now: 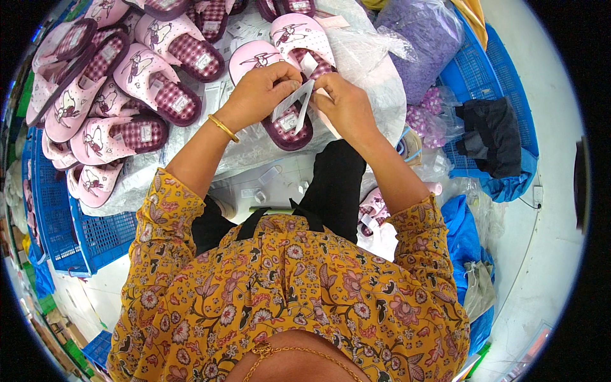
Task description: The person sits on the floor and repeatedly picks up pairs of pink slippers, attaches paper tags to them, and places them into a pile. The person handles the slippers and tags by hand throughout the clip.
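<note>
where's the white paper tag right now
In the head view, the white paper tag sits at top centre, pinched between the left hand and the right hand, just above a pink slipper with a checked maroon strap.

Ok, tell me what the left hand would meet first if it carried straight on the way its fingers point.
The left hand points its fingers right, at the white paper tag it pinches. Just past the tag it would meet the right hand, which grips the same tag over a pink slipper. Depth between them is unclear.
</note>
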The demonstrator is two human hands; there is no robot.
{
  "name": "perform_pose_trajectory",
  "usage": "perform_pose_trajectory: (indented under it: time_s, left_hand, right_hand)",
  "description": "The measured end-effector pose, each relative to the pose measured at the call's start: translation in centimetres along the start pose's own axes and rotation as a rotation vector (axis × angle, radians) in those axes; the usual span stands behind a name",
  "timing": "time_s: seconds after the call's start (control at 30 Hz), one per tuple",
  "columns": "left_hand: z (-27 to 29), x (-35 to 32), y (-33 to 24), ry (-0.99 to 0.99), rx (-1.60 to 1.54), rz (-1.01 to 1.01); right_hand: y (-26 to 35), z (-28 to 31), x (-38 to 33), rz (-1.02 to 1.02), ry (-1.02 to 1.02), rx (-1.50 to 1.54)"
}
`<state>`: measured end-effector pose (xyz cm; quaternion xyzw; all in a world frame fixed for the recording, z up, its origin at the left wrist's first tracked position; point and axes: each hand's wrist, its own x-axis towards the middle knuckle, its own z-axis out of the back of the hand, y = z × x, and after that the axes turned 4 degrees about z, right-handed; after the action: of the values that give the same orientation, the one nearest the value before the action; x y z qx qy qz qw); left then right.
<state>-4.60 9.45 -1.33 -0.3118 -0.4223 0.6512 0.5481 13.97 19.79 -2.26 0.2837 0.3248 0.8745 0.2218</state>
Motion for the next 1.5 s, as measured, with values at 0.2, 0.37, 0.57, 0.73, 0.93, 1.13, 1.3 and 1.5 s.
perform_pose_trajectory:
  time_s: [0.2, 0.37, 0.57, 0.73, 0.93, 1.13, 1.3, 1.5]
  left_hand:
    - [0.1, 0.4, 0.5, 0.005, -0.062, 0.012]
    - [0.0, 0.2, 0.0, 0.012, -0.034, 0.041]
    - [-0.1, 0.0, 0.0, -0.017, -0.022, 0.051]
    - [0.0, -0.1, 0.4, -0.018, -0.035, 0.051]
    - [0.3, -0.4, -0.5, -0.089, 0.064, 0.017]
    - [0.3, -2.2, -0.1, -0.266, 0.04, 0.005]
    - [0.6, -2.6, 1.8, -0.208, -0.015, 0.012]
    - [0.9, -2.5, 1.9, -0.129, -0.086, 0.082]
  right_hand:
    - [0.1, 0.8, 0.3, 0.193, 0.094, -0.166]
    - [0.1, 0.8, 0.5, 0.269, 0.146, -0.424]
    - [0.1, 0.6, 0.7, 0.375, 0.132, -0.621]
    - [0.5, 0.7, 0.7, 0.5, 0.042, -0.685]
    - [-0.9, 0.0, 1.2, 0.423, 0.053, -0.532]
    - [-0.3, 2.1, 1.7, 0.127, 0.182, -0.12]
    - [-0.7, 2.7, 1.8, 0.192, 0.295, -0.047]
    - [-1.2, 1.2, 1.4, 0.401, 0.209, -0.418]
